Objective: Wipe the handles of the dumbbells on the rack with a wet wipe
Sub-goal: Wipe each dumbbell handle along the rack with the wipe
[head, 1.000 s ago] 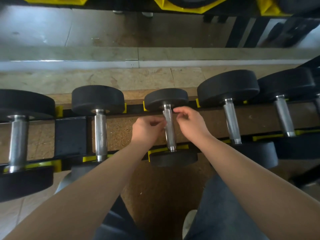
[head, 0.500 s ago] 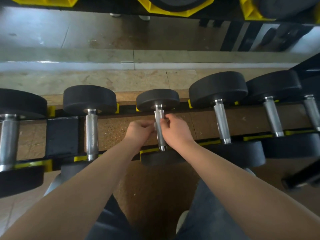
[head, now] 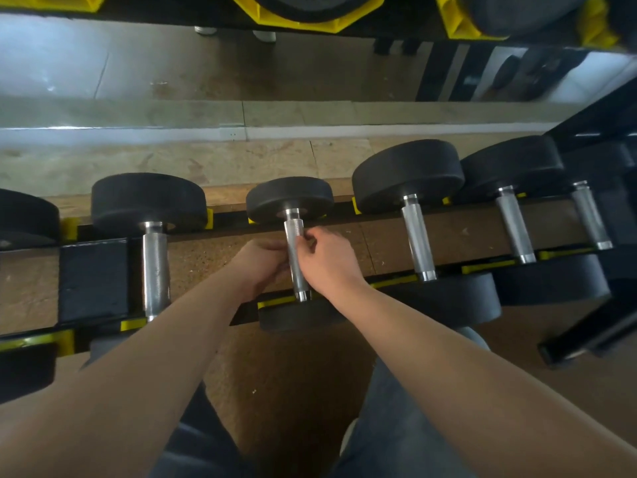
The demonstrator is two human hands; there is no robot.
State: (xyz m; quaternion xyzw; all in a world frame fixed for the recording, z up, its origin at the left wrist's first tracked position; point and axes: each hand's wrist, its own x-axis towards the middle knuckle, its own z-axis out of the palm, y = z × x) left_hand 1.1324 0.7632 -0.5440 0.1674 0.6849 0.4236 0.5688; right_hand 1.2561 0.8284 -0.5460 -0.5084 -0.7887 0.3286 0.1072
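Observation:
Black-ended dumbbells with metal handles lie in a row on the rack [head: 93, 281]. Both of my hands are at the handle [head: 293, 229] of the small middle dumbbell [head: 289, 198]. My left hand [head: 262, 267] presses against the handle's left side with curled fingers. My right hand [head: 325, 260] pinches at its right side with thumb and fingertips. A thin pale wet wipe seems to lie round the handle between my fingers, but it is hard to tell from the knurled metal.
Neighbouring handles stand to the left [head: 155, 270] and right [head: 417, 236], with more further right [head: 515, 225]. A mirror [head: 206, 70] runs along the wall behind the rack. Yellow cradles of an upper shelf [head: 310, 19] hang overhead. My legs are below on the brown floor.
Both hands have slid a little along the middle handle towards me and stay pinched on it. My view has shifted slightly to the right.

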